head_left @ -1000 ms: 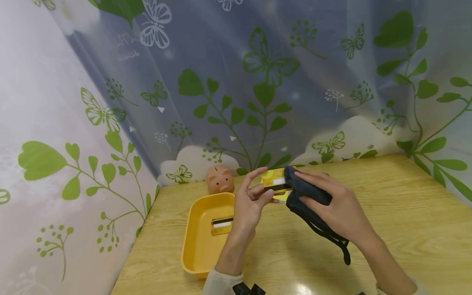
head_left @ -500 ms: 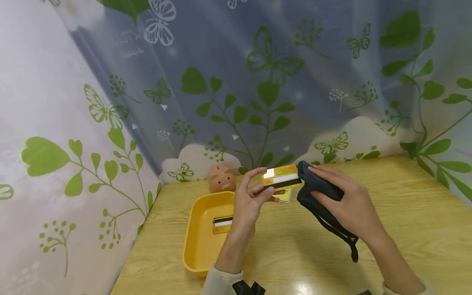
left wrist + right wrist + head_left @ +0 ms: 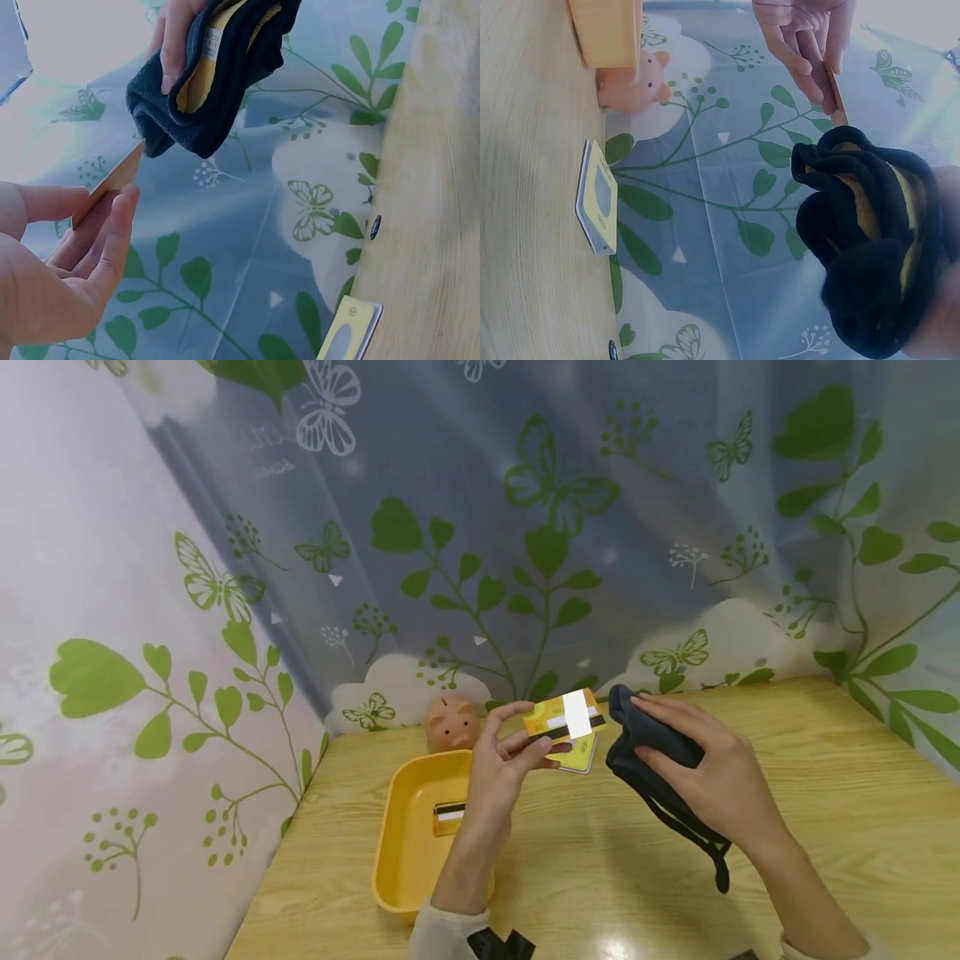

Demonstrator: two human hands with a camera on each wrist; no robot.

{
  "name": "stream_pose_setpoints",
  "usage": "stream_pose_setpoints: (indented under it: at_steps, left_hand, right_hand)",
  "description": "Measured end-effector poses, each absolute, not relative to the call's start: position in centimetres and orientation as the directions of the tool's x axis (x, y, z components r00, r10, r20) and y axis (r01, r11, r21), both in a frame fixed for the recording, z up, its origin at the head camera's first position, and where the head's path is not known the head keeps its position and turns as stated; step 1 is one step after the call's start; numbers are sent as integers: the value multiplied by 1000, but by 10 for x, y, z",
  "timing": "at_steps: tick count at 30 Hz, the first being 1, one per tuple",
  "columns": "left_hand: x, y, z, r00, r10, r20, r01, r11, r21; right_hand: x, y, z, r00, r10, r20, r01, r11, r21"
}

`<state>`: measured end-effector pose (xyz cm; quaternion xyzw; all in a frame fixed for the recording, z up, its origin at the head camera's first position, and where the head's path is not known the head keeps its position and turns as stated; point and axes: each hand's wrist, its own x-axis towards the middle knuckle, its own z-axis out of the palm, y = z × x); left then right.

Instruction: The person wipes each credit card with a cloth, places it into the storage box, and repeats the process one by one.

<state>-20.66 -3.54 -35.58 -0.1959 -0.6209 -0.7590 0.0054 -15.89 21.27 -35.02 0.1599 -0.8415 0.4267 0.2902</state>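
Note:
My left hand [image 3: 504, 777] pinches a yellow bank card [image 3: 547, 717] by one end between thumb and fingers. The card has a black stripe and a bright glare patch. To its right, my right hand [image 3: 708, 768] grips a dark blue cloth drawstring pouch [image 3: 663, 743], its cord hanging below. The pouch mouth faces the card, with a small gap between them in the head view. In the left wrist view, more yellow pieces [image 3: 201, 88] show inside the pouch folds; the right wrist view shows the card [image 3: 838, 109] nearly edge-on.
A yellow tray [image 3: 397, 860] stands left on the wooden table [image 3: 600, 860], partly behind my left forearm, with another striped card [image 3: 446, 821] in it. A pink piggy bank [image 3: 448, 723] sits behind the tray. A yellow-and-white flat item [image 3: 598, 199] rests farther back.
The card slid out of the pouch mouth and is now apart from it. My right hand moved right with the pouch, while my left hand stayed nearly in place and tilted the card.

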Motion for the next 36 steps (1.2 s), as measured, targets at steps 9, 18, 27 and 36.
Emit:
stream_pose_setpoints:
  at_steps: [9, 18, 27, 36]
  left_hand:
    - [-207, -58, -357, -923, 206, 324, 278, -223, 934]
    - [-210, -93, -360, -936, 166, 311, 291, -136, 947]
    - [-209, -129, -368, -959, 102, 265, 262, -38, 964]
    - [-212, -162, -394, -986, -19, 167, 166, 62, 984]
  right_hand:
    - [-157, 207, -351, -776, -33, 630, -535, 563, -630]
    - [-153, 216, -351, -798, -35, 602, -514, 561, -648]
    - [-146, 236, -362, -814, -44, 579, -485, 602, -634]
    - [-142, 245, -368, -823, -50, 565, -473, 611, -635]
